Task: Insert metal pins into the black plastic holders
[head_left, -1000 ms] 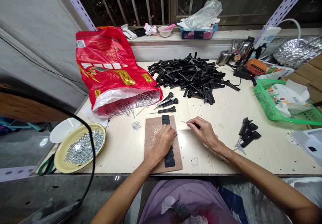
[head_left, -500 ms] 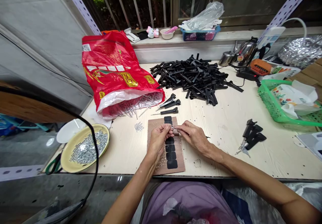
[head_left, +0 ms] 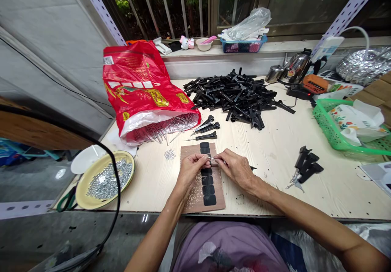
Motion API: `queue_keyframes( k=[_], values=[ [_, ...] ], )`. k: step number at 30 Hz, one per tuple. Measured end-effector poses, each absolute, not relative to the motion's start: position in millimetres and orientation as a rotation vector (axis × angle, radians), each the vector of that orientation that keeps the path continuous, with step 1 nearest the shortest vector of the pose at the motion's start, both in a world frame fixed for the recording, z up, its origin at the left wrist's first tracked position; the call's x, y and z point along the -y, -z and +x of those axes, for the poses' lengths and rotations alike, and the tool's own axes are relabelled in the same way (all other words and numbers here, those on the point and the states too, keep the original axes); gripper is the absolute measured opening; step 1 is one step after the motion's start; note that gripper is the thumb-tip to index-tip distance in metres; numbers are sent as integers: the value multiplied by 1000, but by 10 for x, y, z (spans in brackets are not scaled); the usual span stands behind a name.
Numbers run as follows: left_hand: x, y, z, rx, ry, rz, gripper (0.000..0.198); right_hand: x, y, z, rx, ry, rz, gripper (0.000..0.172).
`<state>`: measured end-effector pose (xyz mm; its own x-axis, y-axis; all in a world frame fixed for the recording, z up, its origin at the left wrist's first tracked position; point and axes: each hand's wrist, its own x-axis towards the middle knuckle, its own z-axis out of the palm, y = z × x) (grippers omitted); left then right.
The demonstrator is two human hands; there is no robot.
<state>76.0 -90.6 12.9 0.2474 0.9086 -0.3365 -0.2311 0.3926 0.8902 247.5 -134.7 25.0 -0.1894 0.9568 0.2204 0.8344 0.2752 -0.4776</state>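
My left hand (head_left: 193, 166) is closed in a pinch over the brown board (head_left: 218, 182), at a small silvery metal piece (head_left: 210, 158) between the fingertips. My right hand (head_left: 237, 166) pinches a thin metal rod (head_left: 214, 158) whose tip meets the left fingers. A dark hooked end (head_left: 253, 168) shows beyond the right hand; whether it belongs to the rod is hidden. Black rounded pads (head_left: 208, 189) run in a column down the board. Above lie several black-handled pieces with thin metal tips (head_left: 207, 136). Left of the board is a small heap of tiny metal parts (head_left: 169, 154).
A yellow plate (head_left: 80, 190) of small metal parts sits at the left edge. A red bag (head_left: 137, 80) spills metal rods. Black plastic pieces (head_left: 235, 94) are piled at the back. At right are more black-handled pieces (head_left: 307, 166) and a green basket (head_left: 324, 121). A black cable (head_left: 117, 194) crosses left.
Both hands stay together over the board, with the fingers shifted slightly and the thin rod more plainly visible between them. The whole view has moved a little.
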Motion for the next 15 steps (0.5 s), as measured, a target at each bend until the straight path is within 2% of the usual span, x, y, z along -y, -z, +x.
queue_keyframes(
  k=[10, 15],
  values=[
    [904, -46, 788, -1047, -892, 857, 35, 1375, -269, 2501, 2111, -295, -1606, 18],
    [911, -49, 813, -1075, -939, 941, 31, 1381, -269, 2498, 2149, -156, -1626, 25]
  ],
)
